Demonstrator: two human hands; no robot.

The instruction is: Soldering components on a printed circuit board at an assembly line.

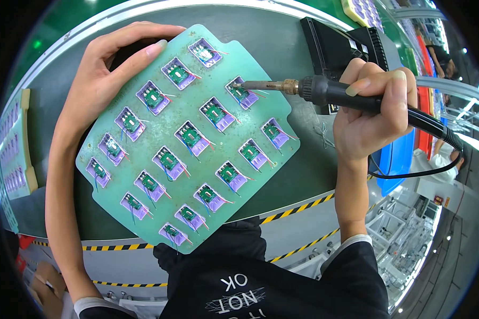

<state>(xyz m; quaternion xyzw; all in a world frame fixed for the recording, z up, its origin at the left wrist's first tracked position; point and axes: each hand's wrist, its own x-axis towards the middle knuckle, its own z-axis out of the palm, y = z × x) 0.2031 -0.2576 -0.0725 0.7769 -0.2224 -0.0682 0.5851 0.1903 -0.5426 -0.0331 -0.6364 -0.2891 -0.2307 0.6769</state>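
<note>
Room: a factory floor, seen at 3 to 5 o'clock past the bench edge, with pale metal frames and racks below and red and blue fixtures along the right; the fisheye rim blurs the far detail.
Bench (303, 175): a dark grey mat fills the middle of the view, curved by the lens, with a green strip beyond it at 12 o'clock.
Bench edge: yellow-and-black hazard tape (298, 208) runs along it from 8 to 4 o'clock, and a second striped line lies lower.
Green tray (197, 114): a large pale green carrier board lies flat on the mat at centre, tilted so its long side runs from 7 to 1 o'clock.
Modules (190, 136): small green circuit boards sit in purple pockets in rows across the tray, each with thin red and blue wires.
Side trays (13, 141): more trays with purple pockets stand at 9 o'clock, just off the mat.
Black station (332, 48): a dark box at 1 o'clock, behind the right hand.
Blue bin (396, 159): at 3 o'clock, beside the wrist.
Left hand (98, 80): at 10 o'clock, spread wide, fingers flat over the tray's upper left corner.
Right hand (375, 114): at 2 o'clock, closed around the iron's black handle.
Soldering iron (314, 89): held level, its tip touching a module at the tray's upper right.
</note>
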